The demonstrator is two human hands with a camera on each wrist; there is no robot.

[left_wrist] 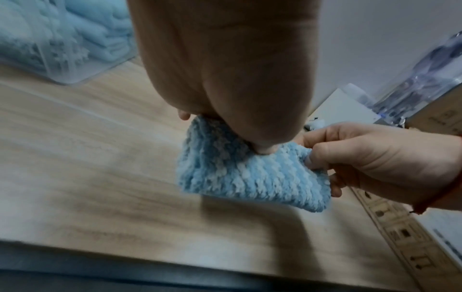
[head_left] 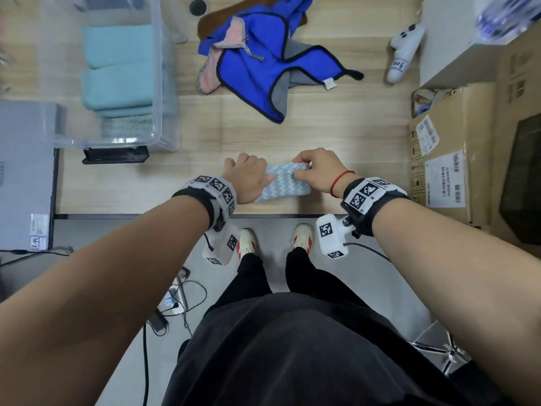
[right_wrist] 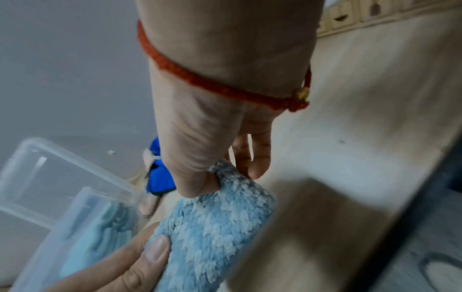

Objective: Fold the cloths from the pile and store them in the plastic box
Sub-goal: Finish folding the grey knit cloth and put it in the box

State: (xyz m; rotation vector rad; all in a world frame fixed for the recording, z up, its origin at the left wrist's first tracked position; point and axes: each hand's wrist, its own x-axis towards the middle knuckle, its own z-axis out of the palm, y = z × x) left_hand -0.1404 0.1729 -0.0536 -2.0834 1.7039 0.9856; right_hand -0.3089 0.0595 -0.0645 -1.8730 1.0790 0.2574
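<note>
A small folded light-blue cloth with a white zigzag pattern [head_left: 283, 183] [left_wrist: 250, 175] [right_wrist: 215, 233] sits near the table's front edge. My left hand [head_left: 248, 177] grips its left end, the thumb [right_wrist: 150, 254] lying on the pile. My right hand [head_left: 319, 171] pinches the right far corner between thumb and fingers [left_wrist: 322, 156]. A heap of unfolded cloths [head_left: 257, 57], mostly bright blue with pink and grey ones, lies at the back middle. The clear plastic box [head_left: 158, 83] stands at the back left and holds folded teal cloths [head_left: 117, 71].
A grey laptop [head_left: 26, 171] lies left of me, with a black stand [head_left: 115, 155] in front of the box. Cardboard boxes [head_left: 448, 159] line the right side. A white controller [head_left: 405, 52] lies at the back right. Bare wooden table [head_left: 336, 121] lies between cloth and heap.
</note>
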